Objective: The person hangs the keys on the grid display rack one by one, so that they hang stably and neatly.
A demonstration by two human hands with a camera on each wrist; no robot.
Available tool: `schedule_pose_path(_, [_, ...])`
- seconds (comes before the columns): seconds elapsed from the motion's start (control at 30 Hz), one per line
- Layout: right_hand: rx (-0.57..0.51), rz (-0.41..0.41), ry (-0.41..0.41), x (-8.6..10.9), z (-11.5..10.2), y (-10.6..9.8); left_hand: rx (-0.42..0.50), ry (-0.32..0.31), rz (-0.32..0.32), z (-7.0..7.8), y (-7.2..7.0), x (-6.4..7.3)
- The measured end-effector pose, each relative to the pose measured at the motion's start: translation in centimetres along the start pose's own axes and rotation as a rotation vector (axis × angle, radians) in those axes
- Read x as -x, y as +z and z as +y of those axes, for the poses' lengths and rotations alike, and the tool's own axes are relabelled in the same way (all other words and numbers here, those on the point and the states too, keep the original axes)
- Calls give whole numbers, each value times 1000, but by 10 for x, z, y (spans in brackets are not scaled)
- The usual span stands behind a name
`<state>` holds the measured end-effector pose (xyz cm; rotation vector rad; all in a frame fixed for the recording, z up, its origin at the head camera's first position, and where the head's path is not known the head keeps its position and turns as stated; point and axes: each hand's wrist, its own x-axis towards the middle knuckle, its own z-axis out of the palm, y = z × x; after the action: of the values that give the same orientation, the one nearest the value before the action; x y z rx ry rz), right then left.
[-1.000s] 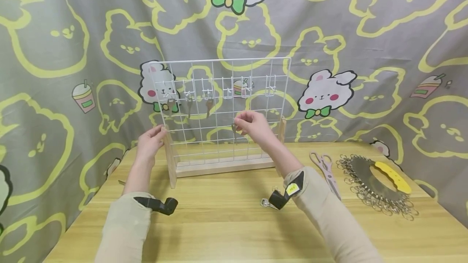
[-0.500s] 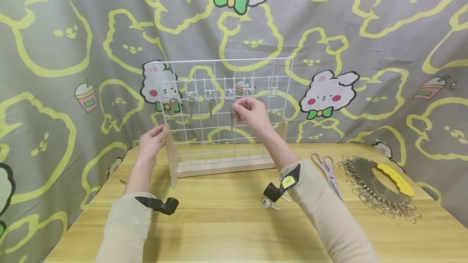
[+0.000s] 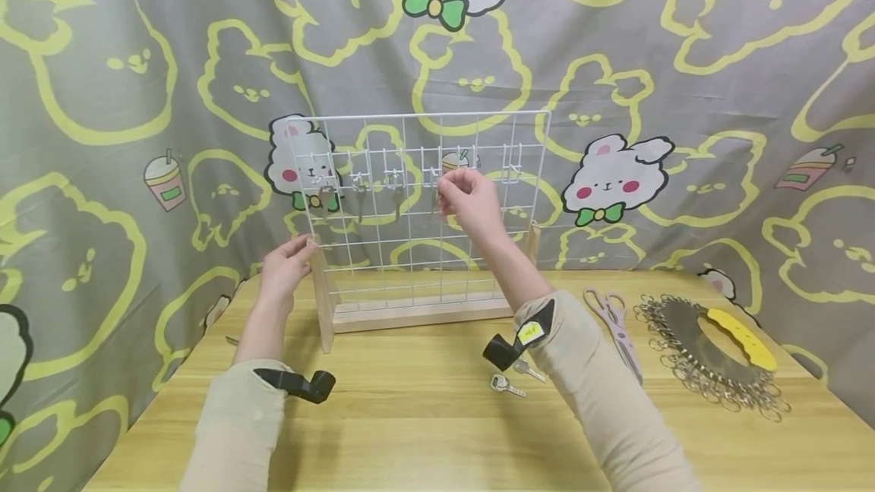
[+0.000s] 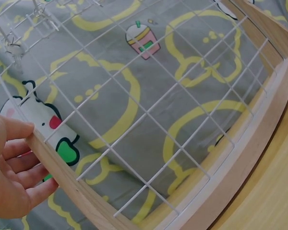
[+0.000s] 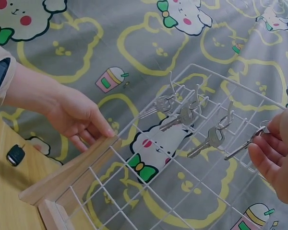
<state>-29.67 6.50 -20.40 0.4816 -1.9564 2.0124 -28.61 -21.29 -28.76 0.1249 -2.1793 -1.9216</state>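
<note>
A white wire grid rack (image 3: 424,316) on a wooden stand faces me, with wire hooks along its upper part. My left hand (image 3: 285,268) holds the top of its left wooden post (image 4: 62,167), thumb at the edge and fingers behind. Between right thumb and fingers, a silver key (image 5: 241,149) is pinched by its ring end, right at a hook; the right hand (image 3: 472,207) hides most of it in the head view. Left of it, three keys hang on hooks: one nearest (image 5: 212,140), a middle one (image 5: 185,116) and a far one (image 5: 161,106).
Two loose keys (image 3: 507,386) lie on the table below the right forearm. Farther right are pink scissors (image 3: 615,329) and a yellow-handled holder (image 3: 741,336) ringed with small metal loops. A black-headed key (image 5: 16,155) lies left of the rack. A patterned curtain (image 3: 601,44) hangs behind.
My right hand has risen with the key, from low on the grid up to the hook row. The left hand stays on the post.
</note>
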Motion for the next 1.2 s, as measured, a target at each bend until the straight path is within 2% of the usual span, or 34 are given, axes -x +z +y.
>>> schedule_pose_path(0.3, [13, 47, 6, -1, -1, 0, 3, -2, 1, -2, 2, 0])
schedule_pose_path(0.73, [90, 38, -14, -1, 6, -3, 1, -4, -9, -2, 3, 0])
schedule_pose_path(0.97, [96, 14, 31, 6, 21, -10, -1, -4, 4, -1, 3, 0])
schedule_pose_path(1.2, [132, -41, 94, 21, 51, -26, 8, -5, 9, 0, 1, 0])
